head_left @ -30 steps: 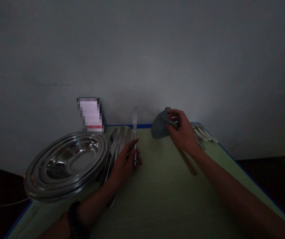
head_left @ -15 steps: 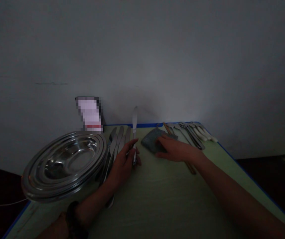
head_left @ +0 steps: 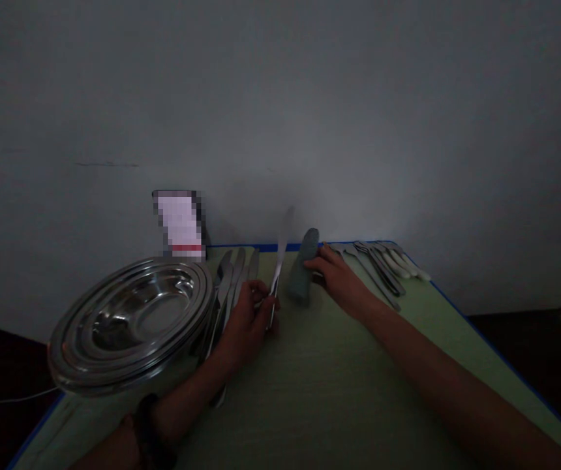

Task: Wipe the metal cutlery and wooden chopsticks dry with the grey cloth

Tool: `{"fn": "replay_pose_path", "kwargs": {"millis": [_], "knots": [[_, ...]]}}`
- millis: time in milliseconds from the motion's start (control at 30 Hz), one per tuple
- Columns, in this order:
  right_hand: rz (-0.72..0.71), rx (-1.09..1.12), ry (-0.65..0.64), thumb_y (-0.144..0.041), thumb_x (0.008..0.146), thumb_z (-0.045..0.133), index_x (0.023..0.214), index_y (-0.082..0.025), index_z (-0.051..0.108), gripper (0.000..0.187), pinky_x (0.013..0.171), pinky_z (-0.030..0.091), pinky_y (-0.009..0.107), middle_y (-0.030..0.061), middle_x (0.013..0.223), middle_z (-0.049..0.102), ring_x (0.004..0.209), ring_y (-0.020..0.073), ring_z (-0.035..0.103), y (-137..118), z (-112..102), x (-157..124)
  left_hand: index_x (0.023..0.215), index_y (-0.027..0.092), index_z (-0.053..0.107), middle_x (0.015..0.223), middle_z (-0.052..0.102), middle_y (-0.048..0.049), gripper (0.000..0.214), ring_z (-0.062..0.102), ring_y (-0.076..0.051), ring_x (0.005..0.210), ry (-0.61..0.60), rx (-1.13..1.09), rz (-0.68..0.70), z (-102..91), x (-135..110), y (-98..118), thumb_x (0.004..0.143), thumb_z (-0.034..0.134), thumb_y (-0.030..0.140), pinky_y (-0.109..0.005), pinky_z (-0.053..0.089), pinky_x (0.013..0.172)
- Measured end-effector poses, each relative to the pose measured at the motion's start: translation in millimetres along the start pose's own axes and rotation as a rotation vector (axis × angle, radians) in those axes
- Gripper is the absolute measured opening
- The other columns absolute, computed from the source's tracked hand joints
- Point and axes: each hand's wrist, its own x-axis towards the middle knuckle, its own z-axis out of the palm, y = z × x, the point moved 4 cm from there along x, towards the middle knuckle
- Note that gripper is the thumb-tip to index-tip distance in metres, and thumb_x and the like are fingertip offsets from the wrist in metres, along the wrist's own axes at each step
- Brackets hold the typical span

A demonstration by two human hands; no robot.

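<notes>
Dim light, bare wall (head_left: 280,98) behind the table (head_left: 319,398). Left hand (head_left: 248,323) pinches a knife (head_left: 279,264) by its handle, thumb and fingers pressed together. Knife is near the table's middle; long axis runs from near left to far right, tip pointing far, blade blurred and seen against the wall. Right hand (head_left: 338,277), fingers curled, grips a grey cloth (head_left: 303,269) at its right edge; thumb placement cannot be told. Cloth lies just right of the blade, a narrow gap between them in this view, its length leaning much as the knife does. Left hand is at the handle; right is the nearer to the blade. Left: more knives (head_left: 235,277), stacked metal bowls (head_left: 72,343), phone (head_left: 180,222). Far right: forks (head_left: 381,269), white-handled cutlery (head_left: 398,264).
</notes>
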Motion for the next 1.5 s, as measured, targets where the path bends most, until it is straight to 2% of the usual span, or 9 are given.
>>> {"fn": "replay_pose_path", "kwargs": {"millis": [233,433,600,767,867,967,1133,1333,1500], "knots": [[0.230,0.532,0.060,-0.030,0.066,0.045,0.064,-0.022,0.051,0.010,0.070,0.047,0.035,0.0008,0.062,0.060,0.079,0.0210,0.059,42.7,28.5,-14.1,0.085,0.023,0.030,0.070,0.049,0.0082,0.016,0.043,-0.004,0.041,-0.056,0.001,-0.025,3.5,-0.3,-2.8,0.086,0.045,0.030,-0.015,0.034,0.037],[0.152,0.527,-0.119,-0.019,0.060,0.059,0.074,-0.021,0.057,0.014,0.071,0.048,0.032,0.0000,0.075,0.065,0.080,0.0188,0.060,47.1,36.9,-20.6,0.081,0.023,0.030,0.067,0.045,0.0095,0.017,0.040,-0.003,0.040,-0.061,0.022,0.011,4.8,-0.3,-1.3,0.086,0.045,0.027,-0.015,0.033,0.036],[0.112,0.526,-0.066,-0.022,0.060,0.069,0.079,-0.019,0.060,0.021,0.059,0.046,0.025,-0.0010,0.075,0.064,0.065,0.0134,0.058,51.2,34.6,-18.8,0.081,0.023,0.028,0.068,0.046,0.0090,0.019,0.042,-0.004,0.040,-0.062,0.001,-0.014,5.8,-2.6,1.0,0.085,0.046,0.030,-0.016,0.035,0.036],[-0.004,0.556,0.014,-0.019,0.062,0.067,0.085,-0.022,0.060,0.024,0.070,0.046,0.024,-0.0036,0.081,0.066,0.075,0.0119,0.059,55.3,32.2,-16.8,0.079,0.023,0.027,0.063,0.044,0.0103,0.020,0.042,-0.004,0.041,-0.026,0.055,-0.014,3.6,-2.5,2.1,0.085,0.046,0.029,-0.017,0.035,0.038],[0.072,0.674,0.067,-0.024,0.067,0.056,0.077,-0.022,0.061,0.011,0.073,0.047,0.027,-0.0027,0.075,0.066,0.080,0.0150,0.060,54.3,30.7,-16.1,0.081,0.023,0.028,0.066,0.047,0.0095,0.020,0.044,-0.005,0.041,-0.030,0.050,-0.038,3.9,-2.1,-0.3,0.084,0.047,0.031,-0.017,0.035,0.039],[0.263,0.735,0.119,-0.032,0.072,0.047,0.068,-0.020,0.062,0.019,0.072,0.048,0.031,-0.0001,0.064,0.065,0.080,0.0186,0.061,53.9,29.7,-16.2,0.081,0.024,0.027,0.073,0.054,0.0072,0.022,0.045,-0.004,0.040,-0.044,0.028,-0.051,5.0,-1.6,-2.4,0.084,0.047,0.033,-0.017,0.036,0.038],[0.293,0.701,0.004,-0.044,0.075,0.050,0.072,-0.020,0.061,0.026,0.070,0.049,0.031,0.0002,0.065,0.066,0.078,0.0190,0.061,49.9,33.2,-16.3,0.082,0.023,0.028,0.075,0.057,0.0059,0.021,0.047,-0.005,0.041,-0.084,0.015,-0.033,7.1,-1.4,-1.5,0.084,0.047,0.031,-0.018,0.038,0.039],[0.164,0.445,0.027,-0.028,0.060,0.073,0.085,-0.020,0.060,0.029,0.068,0.047,0.027,-0.0022,0.079,0.066,0.072,0.0137,0.060,55.0,30.7,-19.1,0.079,0.023,0.029,0.064,0.046,0.0087,0.018,0.049,-0.007,0.042,-0.084,0.084,-0.065,7.3,-3.0,0.5,0.084,0.046,0.030,-0.020,0.039,0.039],[0.124,0.396,-0.056,-0.033,0.066,0.070,0.088,-0.019,0.062,0.027,0.072,0.046,0.027,-0.0006,0.084,0.067,0.075,0.0127,0.060,56.5,33.0,-18.8,0.075,0.023,0.030,0.058,0.042,0.0091,0.017,0.045,-0.008,0.042,-0.041,0.230,-0.028,5.2,-3.4,3.6,0.084,0.043,0.030,-0.021,0.036,0.041]]}}
